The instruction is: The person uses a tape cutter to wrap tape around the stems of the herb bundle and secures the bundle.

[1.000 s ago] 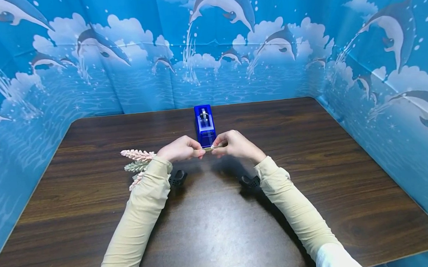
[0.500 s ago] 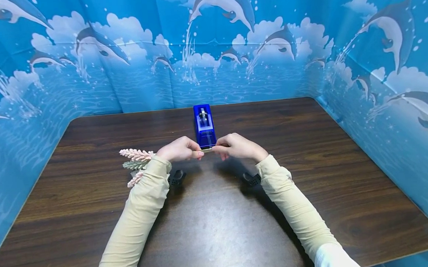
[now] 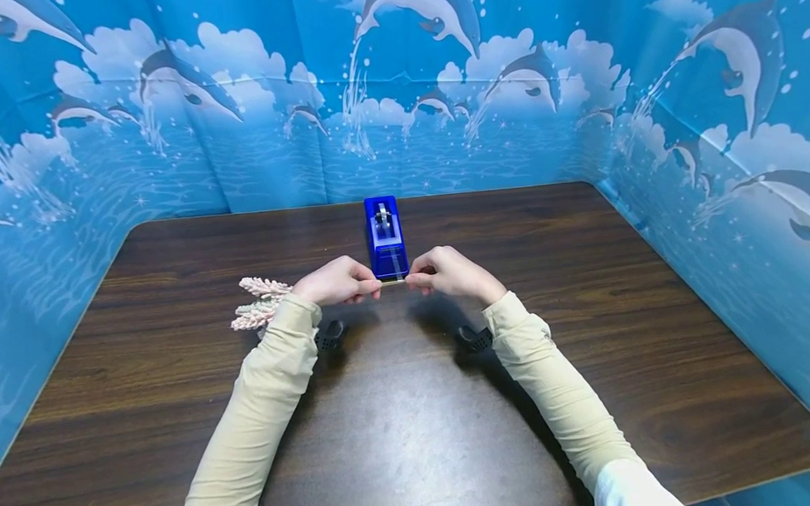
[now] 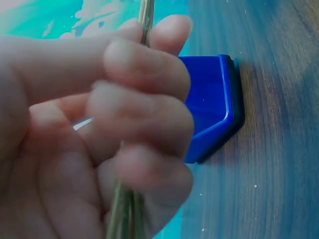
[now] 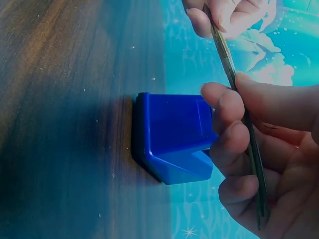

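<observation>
Greenish-brown stems [image 5: 222, 46] run from nine to three o'clock between the two hands; their pale pink flower heads [image 3: 254, 316] sit at nine o'clock of the left hand [image 3: 335, 280]. Its fingers are curled round the stems. Right hand [image 3: 450, 272]: thumb and fingers pinch the other end. Blue tape dispenser [image 3: 385, 239]: on the desk [image 3: 402, 439], at twelve o'clock. Stems judged light, fairly stiff; heads likely fragile, so hold the stems. One clear band [image 5: 229, 65] may be tape; view too poor to confirm.
</observation>
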### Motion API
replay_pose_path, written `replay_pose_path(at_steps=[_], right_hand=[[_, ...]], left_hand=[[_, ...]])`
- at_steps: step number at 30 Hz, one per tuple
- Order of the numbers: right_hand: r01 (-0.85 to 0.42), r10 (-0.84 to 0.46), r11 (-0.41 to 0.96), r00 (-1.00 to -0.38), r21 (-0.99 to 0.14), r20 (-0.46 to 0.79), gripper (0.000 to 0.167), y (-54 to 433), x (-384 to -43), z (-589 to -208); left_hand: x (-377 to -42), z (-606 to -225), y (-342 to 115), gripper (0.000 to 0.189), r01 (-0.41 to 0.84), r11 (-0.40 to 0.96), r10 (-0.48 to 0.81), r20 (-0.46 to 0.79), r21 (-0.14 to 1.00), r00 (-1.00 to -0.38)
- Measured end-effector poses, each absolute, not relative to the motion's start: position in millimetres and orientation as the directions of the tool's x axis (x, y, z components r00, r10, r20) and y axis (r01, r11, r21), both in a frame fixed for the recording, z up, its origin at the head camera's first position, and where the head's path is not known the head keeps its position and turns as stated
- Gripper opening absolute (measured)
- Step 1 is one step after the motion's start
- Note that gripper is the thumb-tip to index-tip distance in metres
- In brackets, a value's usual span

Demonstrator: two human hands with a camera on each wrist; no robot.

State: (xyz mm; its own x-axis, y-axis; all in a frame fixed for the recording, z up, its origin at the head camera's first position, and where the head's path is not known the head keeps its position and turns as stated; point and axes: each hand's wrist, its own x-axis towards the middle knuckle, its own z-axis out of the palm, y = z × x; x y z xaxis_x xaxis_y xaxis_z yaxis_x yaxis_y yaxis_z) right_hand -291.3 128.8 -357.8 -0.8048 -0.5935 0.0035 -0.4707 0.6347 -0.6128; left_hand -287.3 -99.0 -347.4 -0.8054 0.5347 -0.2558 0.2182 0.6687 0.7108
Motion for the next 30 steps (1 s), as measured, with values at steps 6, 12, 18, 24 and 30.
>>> replay_pose_path(at_steps=[6,12,18,24,30], right_hand=[[-0.472,-0.575,0.645,-0.818,-0.601,0.027,0.022,128.1,-292.2,-357.6],[-0.448,-0.554,0.651,-0.833,-0.613,0.021,0.022,128.5,-291.3,-357.5],[-0.436,-0.57,0.617,-0.821,-0.656,0.009,0.026,130.1,-291.2,-360.4],[-0.425,-0.589,0.628,-0.807,-0.651,-0.041,0.025,130.5,-291.2,-364.4],[-0.437,-0.556,0.636,-0.831,-0.636,0.015,0.018,130.4,-290.7,-362.3]], left_hand=[[-286.5,-344.1,-95.9,0.024,0.204,0.664,0.502,-0.228,0.719,-0.834],[-285.5,-343.9,-94.3,0.018,0.193,0.681,0.453,-0.2,0.707,-0.869],[-283.4,-345.3,-95.0,0.015,0.223,0.709,0.409,-0.133,0.669,-0.903],[-283.9,-349.8,-96.5,0.014,0.282,0.715,0.433,-0.089,0.64,-0.897],[-284.0,-347.9,-95.8,0.014,0.269,0.696,0.452,-0.114,0.666,-0.885]])
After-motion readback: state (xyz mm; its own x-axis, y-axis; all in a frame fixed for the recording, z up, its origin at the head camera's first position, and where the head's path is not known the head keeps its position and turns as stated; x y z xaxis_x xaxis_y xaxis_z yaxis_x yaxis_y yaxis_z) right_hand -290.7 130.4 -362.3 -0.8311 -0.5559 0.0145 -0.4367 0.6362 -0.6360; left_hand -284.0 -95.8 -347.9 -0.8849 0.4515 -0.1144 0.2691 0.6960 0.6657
